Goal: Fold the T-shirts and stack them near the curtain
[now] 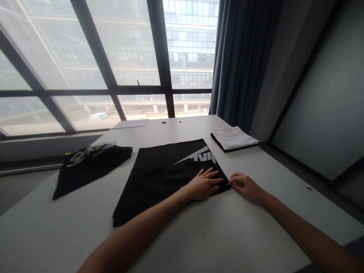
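Note:
A black T-shirt (159,170), folded into a rough square with a pale printed logo at its far right, lies flat in front of me. My left hand (203,184) rests palm down on its near right part, fingers spread. At the near right corner of the shirt, my right hand (246,186) has thumb and forefinger pinched on the fabric edge. The other fingers of that hand are curled.
To the left lies a loosely heaped black garment (93,167) with white lettering. Folded white cloth (234,138) sits over a black one at the right. White sheets (131,124) lie at the table's (227,231) far left, below the window. A dark curtain (239,57) hangs beyond.

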Demonstrator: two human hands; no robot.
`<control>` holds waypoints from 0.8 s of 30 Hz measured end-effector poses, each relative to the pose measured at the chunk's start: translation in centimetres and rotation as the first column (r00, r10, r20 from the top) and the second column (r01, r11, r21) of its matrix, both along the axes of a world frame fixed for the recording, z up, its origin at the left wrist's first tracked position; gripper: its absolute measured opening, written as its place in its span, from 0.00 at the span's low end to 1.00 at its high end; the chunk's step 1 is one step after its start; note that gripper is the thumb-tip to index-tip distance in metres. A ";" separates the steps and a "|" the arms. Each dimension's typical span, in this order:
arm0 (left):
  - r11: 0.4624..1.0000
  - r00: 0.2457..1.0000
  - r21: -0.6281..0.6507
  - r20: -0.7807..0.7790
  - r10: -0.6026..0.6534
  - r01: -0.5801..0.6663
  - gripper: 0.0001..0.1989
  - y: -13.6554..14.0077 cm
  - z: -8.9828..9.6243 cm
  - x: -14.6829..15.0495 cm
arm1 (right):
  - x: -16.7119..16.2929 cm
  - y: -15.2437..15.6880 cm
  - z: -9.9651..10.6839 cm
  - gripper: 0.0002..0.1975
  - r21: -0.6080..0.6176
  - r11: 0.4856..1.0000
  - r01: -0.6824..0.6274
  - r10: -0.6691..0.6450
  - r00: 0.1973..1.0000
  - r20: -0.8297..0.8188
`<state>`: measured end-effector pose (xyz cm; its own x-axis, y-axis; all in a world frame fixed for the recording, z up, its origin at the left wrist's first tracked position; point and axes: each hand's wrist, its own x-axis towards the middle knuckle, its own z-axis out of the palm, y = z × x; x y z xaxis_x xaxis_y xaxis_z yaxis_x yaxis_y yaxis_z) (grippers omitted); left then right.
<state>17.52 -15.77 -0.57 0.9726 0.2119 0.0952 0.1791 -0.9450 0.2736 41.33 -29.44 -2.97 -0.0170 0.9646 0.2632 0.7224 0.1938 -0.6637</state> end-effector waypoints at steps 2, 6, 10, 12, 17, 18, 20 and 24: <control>1.000 1.000 0.008 -0.009 -0.002 0.002 0.24 0.3 -1.1 0.2 | 0.1 -0.1 0.1 0.10 0.006 1.000 -0.011 0.011 1.000 0.009; 0.999 1.000 0.033 0.018 -0.002 0.002 0.24 0.4 -1.9 -0.3 | -0.4 -0.2 0.4 0.11 0.110 0.992 0.059 -0.066 0.996 0.066; 0.999 0.999 0.034 0.032 0.003 -0.004 0.26 0.2 -2.2 -0.2 | -2.2 -0.4 0.5 0.19 0.186 0.982 -0.013 -0.026 0.979 0.203; 1.000 0.999 0.021 0.047 0.014 -0.015 0.30 0.1 -2.4 -0.1 | -3.1 -0.5 0.2 0.24 0.145 0.986 -0.082 0.044 0.966 0.253; 0.996 0.991 -0.020 0.096 0.093 -0.091 0.35 0.0 -2.1 -0.2 | -3.7 -0.1 -1.2 0.30 0.032 0.996 -0.085 0.072 0.952 0.298; 0.993 0.986 -0.023 0.115 0.118 -0.116 0.33 0.1 -1.9 -0.2 | -3.6 0.0 -1.4 0.29 0.014 0.997 -0.080 0.072 0.949 0.306; 0.985 0.973 -0.002 0.155 0.173 -0.175 0.29 0.4 -1.5 -0.3 | -3.4 0.1 -1.7 0.28 -0.001 0.997 -0.077 0.073 0.944 0.322; 0.941 0.936 0.079 0.159 0.314 -0.329 0.29 1.7 -1.7 -0.7 | -3.3 0.1 -1.7 0.27 -0.001 0.997 -0.073 0.069 0.937 0.341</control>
<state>16.87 -14.06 -2.22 0.8289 0.4926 0.2652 0.4441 -0.8676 0.2236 38.02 -29.37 -4.66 -0.1757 0.9545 0.2409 0.8892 0.2589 -0.3773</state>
